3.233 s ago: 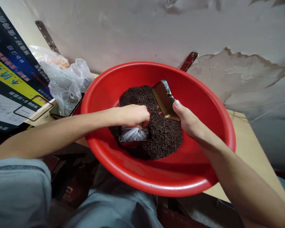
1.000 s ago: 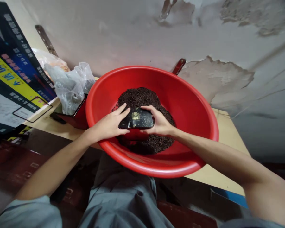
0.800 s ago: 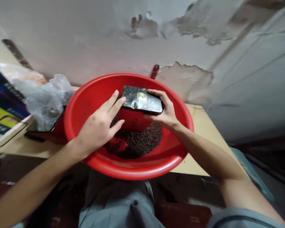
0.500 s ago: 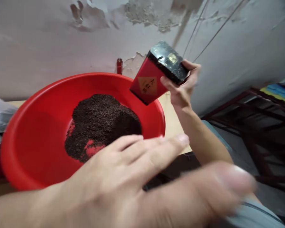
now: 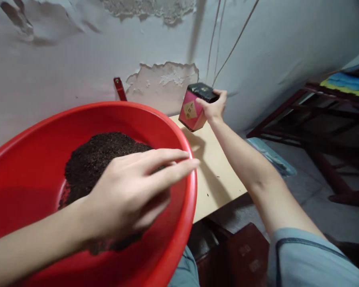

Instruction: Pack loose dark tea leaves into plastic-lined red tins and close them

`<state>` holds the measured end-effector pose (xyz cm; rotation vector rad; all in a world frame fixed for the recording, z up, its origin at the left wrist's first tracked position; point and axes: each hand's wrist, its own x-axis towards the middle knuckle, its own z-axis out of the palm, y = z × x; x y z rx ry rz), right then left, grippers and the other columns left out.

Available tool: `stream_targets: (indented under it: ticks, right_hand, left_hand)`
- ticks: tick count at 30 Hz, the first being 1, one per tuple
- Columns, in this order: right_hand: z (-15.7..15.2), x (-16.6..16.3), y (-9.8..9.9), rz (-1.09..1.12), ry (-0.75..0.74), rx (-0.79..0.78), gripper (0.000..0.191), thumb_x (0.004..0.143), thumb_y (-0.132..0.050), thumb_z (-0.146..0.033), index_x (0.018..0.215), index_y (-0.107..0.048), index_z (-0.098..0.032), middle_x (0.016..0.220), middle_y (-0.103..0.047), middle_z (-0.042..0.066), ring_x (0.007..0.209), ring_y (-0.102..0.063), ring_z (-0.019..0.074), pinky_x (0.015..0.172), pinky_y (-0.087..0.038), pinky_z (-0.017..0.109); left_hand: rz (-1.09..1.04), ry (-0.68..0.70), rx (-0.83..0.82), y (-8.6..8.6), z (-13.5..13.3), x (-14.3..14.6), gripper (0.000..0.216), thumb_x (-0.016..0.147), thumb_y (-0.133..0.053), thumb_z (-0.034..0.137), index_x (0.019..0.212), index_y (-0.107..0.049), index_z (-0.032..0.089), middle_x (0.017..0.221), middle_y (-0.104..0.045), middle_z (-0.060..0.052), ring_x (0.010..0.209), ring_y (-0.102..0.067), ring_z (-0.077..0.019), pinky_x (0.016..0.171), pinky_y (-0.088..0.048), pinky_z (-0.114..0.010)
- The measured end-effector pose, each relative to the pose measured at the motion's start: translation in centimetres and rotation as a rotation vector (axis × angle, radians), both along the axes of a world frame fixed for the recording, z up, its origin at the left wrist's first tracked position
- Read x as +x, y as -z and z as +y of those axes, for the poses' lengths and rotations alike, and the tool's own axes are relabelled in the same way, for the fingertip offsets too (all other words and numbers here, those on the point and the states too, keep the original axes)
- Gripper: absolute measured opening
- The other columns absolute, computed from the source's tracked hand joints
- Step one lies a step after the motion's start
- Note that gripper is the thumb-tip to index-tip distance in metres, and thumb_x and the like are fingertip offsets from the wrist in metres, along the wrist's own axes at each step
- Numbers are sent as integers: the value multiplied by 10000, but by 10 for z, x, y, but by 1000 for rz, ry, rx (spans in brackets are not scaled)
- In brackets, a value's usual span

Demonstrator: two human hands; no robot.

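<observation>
My right hand grips a tea tin near its black top end. The tin is red-pink with a gold diamond label and is held slightly tilted above the table, just beyond the basin's right side. A big red basin fills the left and middle of the view. In it lies a heap of dark, dry loose tea leaves. Over the basin hovers my left hand, back upward, with stretched fingers and nothing visible in them. Its fingertips are near the right rim, and it hides part of the heap.
The pale tabletop carries a few dark crumbs. Behind it stands a peeling wall with hanging cords. On the right is a dark red wooden rack with blue and yellow fabric. A dark red box sits below the table edge.
My right hand has carried the tea tin away from over the basin's rim to above the table, turning it more upright. My left hand has drawn away from the camera, over the basin.
</observation>
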<state>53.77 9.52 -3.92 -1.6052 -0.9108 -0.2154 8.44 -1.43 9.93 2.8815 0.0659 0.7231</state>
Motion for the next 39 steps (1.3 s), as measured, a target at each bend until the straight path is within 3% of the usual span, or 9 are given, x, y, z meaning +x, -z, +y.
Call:
stream_targets:
  ticks: [6,10,12,15,21,27,32,36,39]
  right_hand:
    - [30,19,41,227,-198,-87,927,464,-915,-426,1272,-545,-159,1319,-654,150,1225,-635,312,1103,-508,504]
    - [41,48,52,292,-402,-115,1291,539,-892,-483,1603,-255,-122,1561,-502,252,1411,-551,340,1147,-483,536]
    - [44,44,63,208,-283,-121,1289,701,-804,-523,1684,-66,-134,1681,-330,279,1546,-412,336,1196,-427,568]
    - [48,10,91,14,46,-196,1170,856,-647,-615,1714,-23,-122,1757,-80,285,1666,-108,354,1253,-300,646]
    - [86,-46,133,67,213,-415,1244,853,-659,-630,1689,9,5,1719,134,391,1643,14,472,1199,-218,780]
    - [121,-45,114,83,59,-644,1211,873,-734,-417,1613,9,188,1659,58,504,1641,-37,474,1295,-164,619]
    - [109,-56,82,103,-70,-915,1264,817,-829,-441,1658,-62,107,1673,-38,490,1601,-199,517,1263,-276,611]
    - [87,-52,27,84,-118,-945,1102,893,-757,-457,1643,-177,104,1630,-242,485,1518,-396,495,1196,-393,592]
    - [69,-67,-28,-88,-104,-741,852,999,-582,-369,1659,-225,35,1670,-295,376,1569,-359,402,1262,-329,557]
  left_hand:
    - [274,120,21,68,37,66,542,1081,-567,465,1530,-582,162,1606,-545,-197,1548,-454,-337,1246,-402,-596]
    - [313,186,36,89,32,85,596,1063,-566,558,1520,-599,176,1646,-484,-207,1580,-394,-362,1266,-351,-617]
    - [277,199,42,91,29,90,546,1077,-536,554,1447,-660,173,1634,-504,-200,1567,-415,-373,1254,-375,-609]
    - [235,206,27,93,28,95,491,1101,-478,540,1298,-733,169,1603,-555,-176,1542,-456,-365,1240,-406,-593]
    - [211,196,13,96,27,99,412,1088,-505,501,1161,-759,185,1556,-615,-145,1519,-491,-331,1261,-395,-544]
    - [155,192,21,102,25,99,361,1071,-509,449,1137,-758,196,1505,-657,-147,1509,-506,-322,1249,-409,-551]
    - [172,161,43,105,22,102,365,1071,-499,416,1160,-763,180,1543,-623,-157,1520,-493,-330,1264,-388,-550]
    - [225,152,69,105,23,102,434,1112,-434,427,1256,-746,162,1632,-520,-174,1561,-434,-333,1256,-393,-560]
    - [330,150,115,98,27,93,504,1120,-446,465,1474,-633,159,1696,-409,-196,1598,-363,-336,1254,-393,-554]
